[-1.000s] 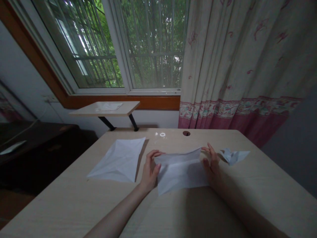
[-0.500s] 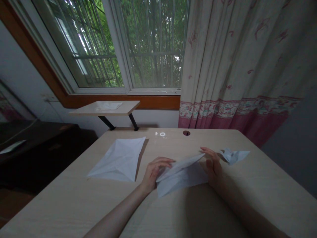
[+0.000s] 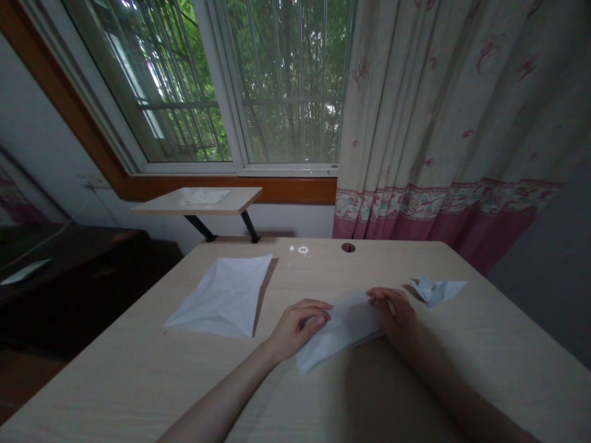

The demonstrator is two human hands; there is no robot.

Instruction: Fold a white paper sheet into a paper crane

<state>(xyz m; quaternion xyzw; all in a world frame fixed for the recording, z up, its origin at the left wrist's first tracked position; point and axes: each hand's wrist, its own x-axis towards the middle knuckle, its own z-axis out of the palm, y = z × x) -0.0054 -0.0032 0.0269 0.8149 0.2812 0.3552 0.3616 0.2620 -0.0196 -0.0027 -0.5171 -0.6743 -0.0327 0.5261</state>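
Observation:
A white sheet of paper (image 3: 347,323), folded over into a slanting strip, lies on the table between my hands. My left hand (image 3: 298,327) is at its left end, fingers curled and thumb tip near them on the paper's edge. My right hand (image 3: 398,312) holds the far right corner in a pinch, with its palm side over the right end. Just beyond the right hand rests a small folded paper shape (image 3: 436,290) with pointed ends. To the left lies an unfolded, creased sheet (image 3: 226,298), one edge lifted off the tabletop.
The pale wooden table (image 3: 286,400) has a round cable hole (image 3: 348,248) near its back edge. A small raised shelf (image 3: 161,202) at the back left carries another white paper (image 3: 205,195). A curtain (image 3: 415,123) and a window are behind; dark furniture (image 3: 74,271) stands at left.
The paper's raised upper layer has come down flat onto the lower part. My right hand has moved slightly down and left, and its fingers have closed on the far corner.

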